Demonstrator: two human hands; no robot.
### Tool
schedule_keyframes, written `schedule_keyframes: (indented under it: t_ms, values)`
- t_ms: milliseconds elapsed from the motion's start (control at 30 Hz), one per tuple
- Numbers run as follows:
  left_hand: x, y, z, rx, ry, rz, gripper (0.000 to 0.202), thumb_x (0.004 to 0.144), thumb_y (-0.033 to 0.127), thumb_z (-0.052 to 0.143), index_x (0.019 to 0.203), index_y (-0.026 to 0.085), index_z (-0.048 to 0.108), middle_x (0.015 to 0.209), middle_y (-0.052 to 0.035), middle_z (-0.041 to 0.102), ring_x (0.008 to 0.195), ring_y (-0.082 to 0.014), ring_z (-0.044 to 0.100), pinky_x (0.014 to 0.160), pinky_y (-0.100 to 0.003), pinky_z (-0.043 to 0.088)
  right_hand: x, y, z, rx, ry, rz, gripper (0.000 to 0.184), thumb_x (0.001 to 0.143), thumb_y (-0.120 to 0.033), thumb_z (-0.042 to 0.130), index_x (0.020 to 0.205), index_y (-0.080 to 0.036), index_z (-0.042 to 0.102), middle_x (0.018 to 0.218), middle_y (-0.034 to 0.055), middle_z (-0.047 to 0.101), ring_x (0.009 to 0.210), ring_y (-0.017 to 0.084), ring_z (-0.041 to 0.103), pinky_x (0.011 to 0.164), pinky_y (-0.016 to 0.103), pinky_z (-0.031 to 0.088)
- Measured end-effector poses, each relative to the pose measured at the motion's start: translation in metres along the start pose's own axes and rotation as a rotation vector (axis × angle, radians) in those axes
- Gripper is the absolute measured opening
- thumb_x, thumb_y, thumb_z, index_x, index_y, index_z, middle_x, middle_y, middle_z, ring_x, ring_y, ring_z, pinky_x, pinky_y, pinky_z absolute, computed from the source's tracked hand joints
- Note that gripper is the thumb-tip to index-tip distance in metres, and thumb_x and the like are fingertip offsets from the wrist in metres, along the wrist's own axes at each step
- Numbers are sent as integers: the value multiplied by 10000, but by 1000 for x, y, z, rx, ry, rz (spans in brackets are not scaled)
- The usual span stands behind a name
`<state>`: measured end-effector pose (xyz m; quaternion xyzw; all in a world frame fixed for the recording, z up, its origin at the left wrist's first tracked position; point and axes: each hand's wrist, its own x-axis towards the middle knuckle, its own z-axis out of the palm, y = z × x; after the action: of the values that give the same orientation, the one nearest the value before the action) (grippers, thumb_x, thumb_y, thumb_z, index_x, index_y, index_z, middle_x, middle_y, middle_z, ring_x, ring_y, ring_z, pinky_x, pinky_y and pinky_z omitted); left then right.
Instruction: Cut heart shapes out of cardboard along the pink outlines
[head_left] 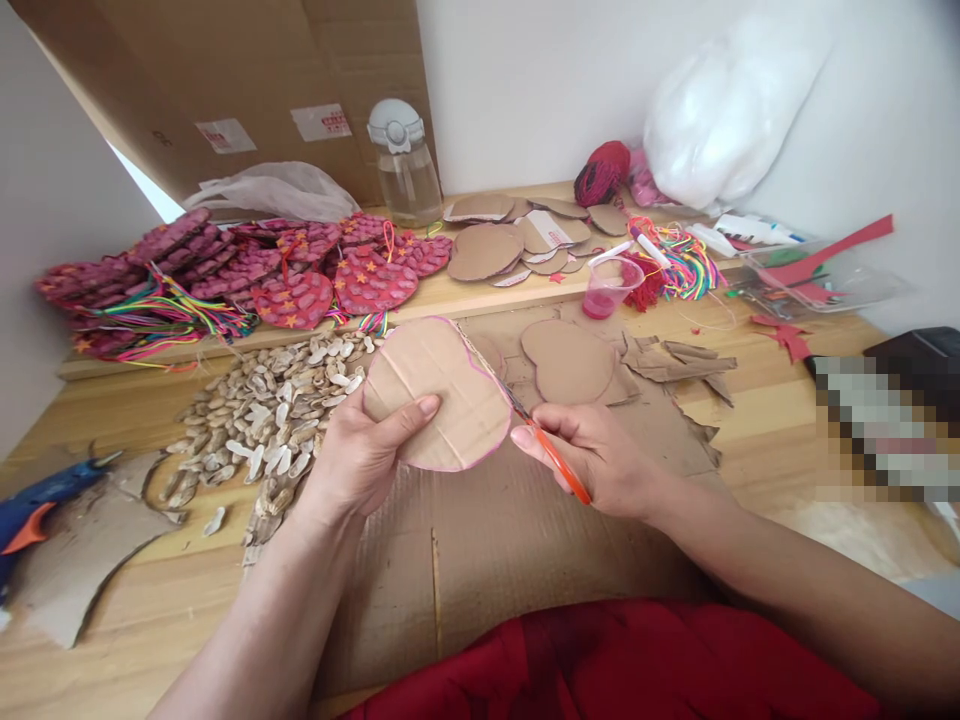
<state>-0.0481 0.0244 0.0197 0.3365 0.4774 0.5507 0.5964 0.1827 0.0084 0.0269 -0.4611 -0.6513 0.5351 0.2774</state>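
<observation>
My left hand (360, 455) pinches the cardboard heart (439, 395), my right hand (604, 458) grips scissors (553, 460) at its edge (almost fully trimmed, I'd judge).

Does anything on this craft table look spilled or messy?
Yes. A heap of peanut shells lies loose on the table, spreading left of the left hand holding the cardboard heart. Jagged cardboard scraps are strewn beyond the right hand, which holds scissors.

Red print on box labels (321, 122) seems illegible.
</observation>
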Motion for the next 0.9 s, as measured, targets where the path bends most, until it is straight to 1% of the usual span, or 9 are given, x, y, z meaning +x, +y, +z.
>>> schedule_keyframes:
  t_ms: [67,167,333,567,733,900]
  values:
    - [1,1,-2,6,-7,2,662,607,216,917,1220,168,672,1119,-103,765,1130,-341,689,916,-386,610,-1,-1,-1,-16,-2,-8,473,915,-451,624,595,-197,386,550,-69,326,512,78,281,464,225,216]
    - [2,2,-5,22,-19,-3,657,609,217,915,1219,167,676,1169,-115,752,1077,-335,712,882,-387,625,0,0,-3,-21,-23,1,466,918,-451,624,601,-199,394,539,-71,334,499,78,295,461,229,218]
    - [2,3,-8,48,-40,-6,665,615,223,913,1232,165,671,1148,-119,759,1015,-327,732,830,-388,642,2,4,-5,64,-111,20,458,920,-489,620,634,-207,401,523,-78,357,467,79,338,456,233,240]
    - [0,1,-6,52,-33,15,622,621,225,910,1198,175,683,1160,-127,753,1042,-345,723,857,-408,634,1,10,-7,127,-190,31,483,951,-537,559,643,-201,401,525,-54,455,474,83,391,467,230,280]
    - [0,1,-4,43,-1,12,636,598,220,920,1187,180,684,1163,-128,751,1072,-361,712,866,-418,630,1,13,-6,171,-193,28,474,943,-564,555,672,-199,422,539,-42,499,499,93,408,497,237,302]
    - [0,0,-1,20,11,-6,632,607,228,914,1193,178,683,1188,-122,745,1089,-356,705,856,-399,635,3,19,-4,218,-192,21,466,934,-549,586,680,-198,413,567,-59,451,488,78,408,479,226,278]
